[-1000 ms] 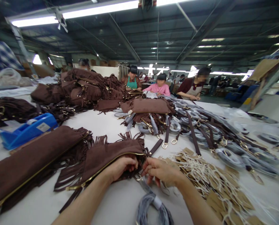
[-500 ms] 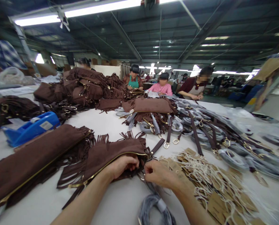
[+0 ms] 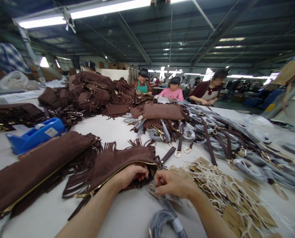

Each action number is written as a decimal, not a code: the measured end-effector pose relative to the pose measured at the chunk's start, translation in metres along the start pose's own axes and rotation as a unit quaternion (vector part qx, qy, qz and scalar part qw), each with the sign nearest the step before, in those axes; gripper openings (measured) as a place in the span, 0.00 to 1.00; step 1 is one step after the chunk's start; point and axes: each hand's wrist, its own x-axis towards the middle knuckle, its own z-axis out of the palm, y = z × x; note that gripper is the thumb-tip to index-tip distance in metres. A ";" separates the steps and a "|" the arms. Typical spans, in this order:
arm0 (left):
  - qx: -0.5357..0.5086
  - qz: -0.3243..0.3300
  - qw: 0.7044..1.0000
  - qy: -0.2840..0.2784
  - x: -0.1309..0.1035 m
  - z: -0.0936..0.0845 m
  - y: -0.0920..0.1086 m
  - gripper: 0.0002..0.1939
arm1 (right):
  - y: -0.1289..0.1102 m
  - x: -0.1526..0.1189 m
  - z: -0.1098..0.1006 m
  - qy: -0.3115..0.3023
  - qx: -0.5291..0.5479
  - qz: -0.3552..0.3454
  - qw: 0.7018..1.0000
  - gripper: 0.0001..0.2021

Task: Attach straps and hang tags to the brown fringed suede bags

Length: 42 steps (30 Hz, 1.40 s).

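A brown fringed bag (image 3: 122, 158) lies in front of me, its gold zipper open along the near edge. My left hand (image 3: 135, 173) has its fingers curled at the right end of the zipper opening; what they grip is hidden. Just right of the bag, my right hand (image 3: 171, 183) is closed with bent fingers, near a blurred strap end; what it pinches is too small to tell. Below it a coiled grey wrapped strap (image 3: 163, 223) rests on the white table (image 3: 127, 218). Another brown bag (image 3: 40, 165) lies at the left.
A blue tape dispenser (image 3: 35, 134) stands at the left. Brown bags (image 3: 93, 89) are heaped behind. Wrapped straps (image 3: 219, 138) spread across the right, with tan paper tags (image 3: 234, 198) on white strings nearer me. Several people are at the far side.
My right hand has moved slightly right and its fingers have shifted beside the bag. The strap end below it has moved and blurred. My left hand stays at the zipper opening.
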 end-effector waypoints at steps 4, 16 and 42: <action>0.009 -0.001 1.000 0.000 -0.001 0.000 0.000 0.08 | 0.005 0.000 0.001 -0.012 0.058 0.013 0.998 0.10; 0.161 0.040 0.984 -0.058 -0.008 0.020 0.005 0.10 | 0.002 -0.001 -0.006 0.016 0.127 -0.002 0.992 0.09; -0.007 0.015 1.000 0.005 0.001 0.005 -0.006 0.13 | 0.001 -0.001 0.005 -0.042 0.251 -0.023 0.967 0.12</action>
